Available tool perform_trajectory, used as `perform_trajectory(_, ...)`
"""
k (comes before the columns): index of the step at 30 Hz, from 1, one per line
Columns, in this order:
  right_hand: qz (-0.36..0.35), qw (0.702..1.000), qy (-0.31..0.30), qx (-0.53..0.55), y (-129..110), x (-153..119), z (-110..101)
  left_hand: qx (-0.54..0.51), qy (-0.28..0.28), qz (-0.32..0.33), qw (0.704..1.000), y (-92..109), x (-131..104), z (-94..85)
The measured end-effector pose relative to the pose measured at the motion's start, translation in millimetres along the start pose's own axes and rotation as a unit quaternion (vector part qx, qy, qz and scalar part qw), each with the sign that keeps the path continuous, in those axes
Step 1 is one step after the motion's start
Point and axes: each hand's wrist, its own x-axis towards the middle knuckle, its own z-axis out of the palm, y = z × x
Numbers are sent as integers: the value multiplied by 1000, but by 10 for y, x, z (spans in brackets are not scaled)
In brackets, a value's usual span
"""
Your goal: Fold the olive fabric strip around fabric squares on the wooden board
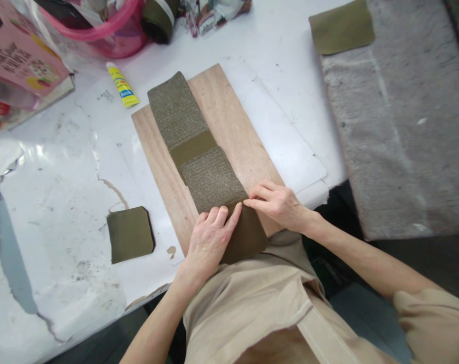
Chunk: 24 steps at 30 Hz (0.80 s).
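Olive strip: a long band of olive fabric [199, 151] lay lengthwise on the wooden board [237, 126], two rough woven patches on it with a smooth stretch between; its near end reached the board's near edge.
Handling: it looked light, thin and limp, likely to crease or shift rather than slide as one piece; the woven patches seemed stiffer and grippier than the smooth cloth.
Where to hold: I judged the near edge of the closer patch, beside the board's near end, the best place, pressed flat rather than pinched.
Left hand: the left hand [208, 240] lay palm down on the strip's smooth end, fingers [229, 217] stretched flat, gripping nothing.
Right hand: the right hand [278, 202] touched the patch's corner with fingers nearly together; whether it pinched the cloth I could not tell.
Left of the board: a loose olive square [130, 235] on the white worktop [62, 202], well apart.
Beyond the board: a yellow glue tube [122, 85] just off its far corner, a pink tub [111, 30] farther on.
Right of the board: a grey felt mat [404, 126] with another olive piece [341, 28].
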Motion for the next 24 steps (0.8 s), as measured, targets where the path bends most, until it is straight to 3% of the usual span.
perform_trajectory(12, 27, 1000, -2, -4, 4, -15, -6, 2, -7, -3, 1000, 11, 22, -1)
perform_trajectory(24, 1, 1000, 4, -27, -17, -11, -33, 12, -13, -7, 1000, 28, 60, -45)
